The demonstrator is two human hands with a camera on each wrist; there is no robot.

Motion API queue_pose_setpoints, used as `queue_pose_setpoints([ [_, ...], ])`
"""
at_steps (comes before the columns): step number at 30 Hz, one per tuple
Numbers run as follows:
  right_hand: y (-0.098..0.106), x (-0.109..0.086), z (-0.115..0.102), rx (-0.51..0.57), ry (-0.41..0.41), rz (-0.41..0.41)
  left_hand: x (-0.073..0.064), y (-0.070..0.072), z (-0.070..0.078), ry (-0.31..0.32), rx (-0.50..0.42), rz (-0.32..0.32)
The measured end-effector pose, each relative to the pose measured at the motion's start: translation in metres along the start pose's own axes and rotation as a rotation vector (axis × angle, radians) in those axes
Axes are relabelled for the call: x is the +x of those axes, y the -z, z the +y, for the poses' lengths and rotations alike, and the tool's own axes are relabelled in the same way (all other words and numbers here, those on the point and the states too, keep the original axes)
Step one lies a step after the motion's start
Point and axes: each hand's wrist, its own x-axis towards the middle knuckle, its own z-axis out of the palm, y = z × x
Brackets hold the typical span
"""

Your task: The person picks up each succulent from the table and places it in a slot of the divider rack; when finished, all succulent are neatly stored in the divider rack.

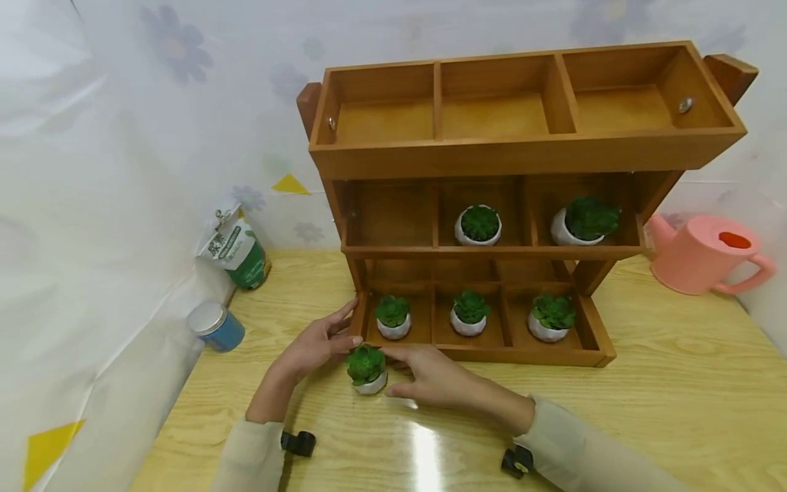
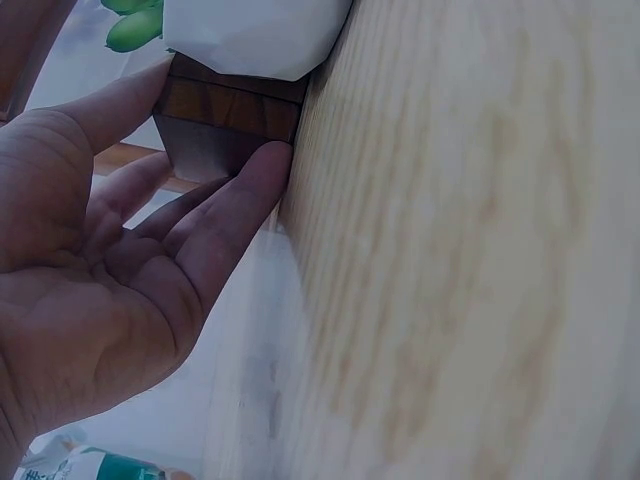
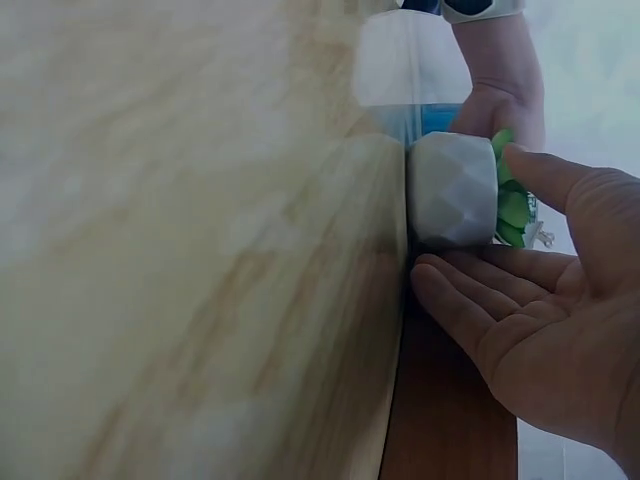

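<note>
A small potted succulent with a white faceted pot stands on the table, just in front of the wooden shelf. My left hand holds the shelf's lower left front corner, thumb on the front and fingers along the side; the left wrist view shows the shelf corner between them. My right hand is beside the pot, its fingers fairly straight and reaching along the shelf front. In the right wrist view the white pot sits close to those fingers, with the thumb near the leaves; firm contact cannot be told.
Several potted succulents sit in the lower and middle compartments, such as one succulent at lower left. A pink watering can stands right of the shelf. At left are a blue jar and a green-white pouch.
</note>
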Motion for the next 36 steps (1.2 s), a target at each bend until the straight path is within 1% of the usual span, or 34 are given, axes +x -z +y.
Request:
queue_pose_setpoints([
  [3,-0.001,0.002,0.0,-0.011,0.01,0.005,0.001,0.0,0.0,0.0,0.009,-0.002],
  [7,-0.003,0.002,-0.002,-0.009,0.002,0.008,0.0,0.001,0.0,-0.005,0.019,-0.007],
  [11,-0.005,0.005,-0.006,-0.001,-0.02,-0.021,-0.002,0.002,-0.001,0.003,0.013,0.003],
  [13,-0.007,0.007,-0.007,-0.015,-0.034,-0.035,-0.002,0.002,-0.001,0.007,0.012,0.008],
  [19,-0.011,0.015,-0.009,-0.036,-0.056,-0.057,0.0,0.001,0.0,-0.004,0.029,-0.003],
  [25,-0.014,0.022,-0.011,0.011,-0.069,-0.059,0.0,-0.001,0.001,0.009,0.014,0.002],
  [28,-0.015,0.024,-0.011,0.04,-0.076,-0.06,0.0,-0.001,0.001,0.001,0.007,-0.006],
  [36,-0.015,0.025,-0.01,0.022,-0.062,-0.036,-0.001,0.0,0.001,0.001,0.009,-0.009],
])
